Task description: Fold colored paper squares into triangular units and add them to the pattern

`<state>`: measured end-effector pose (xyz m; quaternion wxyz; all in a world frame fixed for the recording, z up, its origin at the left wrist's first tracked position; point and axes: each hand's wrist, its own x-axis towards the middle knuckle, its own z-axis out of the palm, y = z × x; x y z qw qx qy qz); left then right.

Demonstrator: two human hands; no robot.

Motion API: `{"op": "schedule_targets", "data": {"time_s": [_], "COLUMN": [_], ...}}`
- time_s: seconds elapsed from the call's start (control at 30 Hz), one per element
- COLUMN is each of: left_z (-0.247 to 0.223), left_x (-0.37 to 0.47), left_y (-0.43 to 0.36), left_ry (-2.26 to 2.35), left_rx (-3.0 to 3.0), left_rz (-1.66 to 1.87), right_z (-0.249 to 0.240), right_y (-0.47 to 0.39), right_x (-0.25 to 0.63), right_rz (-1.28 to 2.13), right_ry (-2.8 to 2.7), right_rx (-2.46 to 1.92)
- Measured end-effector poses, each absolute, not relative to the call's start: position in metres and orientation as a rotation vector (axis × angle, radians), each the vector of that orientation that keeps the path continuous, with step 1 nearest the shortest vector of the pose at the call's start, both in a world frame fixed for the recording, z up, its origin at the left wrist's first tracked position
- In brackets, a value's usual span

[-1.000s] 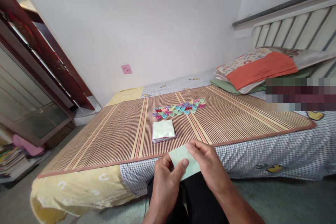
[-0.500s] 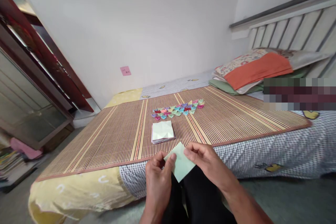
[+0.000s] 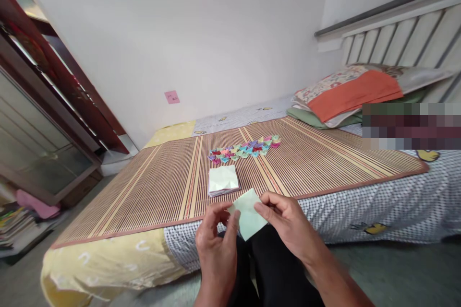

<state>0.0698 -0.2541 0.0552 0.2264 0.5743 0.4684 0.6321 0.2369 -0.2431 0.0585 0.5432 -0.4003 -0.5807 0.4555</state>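
Two hands share one pale green square sheet of paper [image 3: 248, 213], held in the air over my lap just short of the bed's near edge. The left hand [image 3: 216, 244] has thumb and forefinger closed on the sheet's left corner, the other fingers [image 3: 212, 211] loosely curled above it. The right hand [image 3: 288, 228] pinches the upper right edge, fingers closed tight on the paper.

Against the frame half a second back, I see the sheet has risen a little and turned, so one corner now points down between the black-trousered knees [image 3: 266, 268]. My left thumb has slid higher along the edge. I read that as the paper being lined up for a crease, not yet folded flat.

Just beyond the hands, a small stack of pale square papers [image 3: 222, 180] lies on the striped brown bamboo mat [image 3: 151, 187]. Farther back on the same mat sits a row of small multicoloured folded paper pieces [image 3: 245, 148], packed close together. The mat covers a bed with a grey checked sheet [image 3: 360, 206] and a yellow cover [image 3: 108, 259] at the near left corner. An orange and patterned pillow pile [image 3: 349, 93] rests at the far right by the headboard.
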Motion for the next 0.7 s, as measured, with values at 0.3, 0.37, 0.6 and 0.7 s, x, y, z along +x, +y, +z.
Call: {"op": "schedule_targets", "data": {"time_s": [0.3,0.37,0.6,0.7], "left_z": [0.056,0.057,0.058,0.056], "left_x": [0.066,0.064,0.059,0.059], "left_y": [-0.253,-0.251,-0.247,-0.248], "left_ry": [1.199,1.147,1.103,1.096], "left_rx": [1.461,1.331,1.177,1.182], "left_rz": [1.655,1.574,1.608,1.661], "right_z": [0.059,0.059,0.057,0.058], "right_y": [-0.245,-0.245,-0.245,-0.246], "right_x": [0.236,0.237,0.24,0.239], "right_rz": [1.09,1.063,1.014,1.003], "right_ry": [-1.377,-1.395,-1.463,-1.474], "right_rx": [-0.923,-0.924,-0.973,-0.976]}}
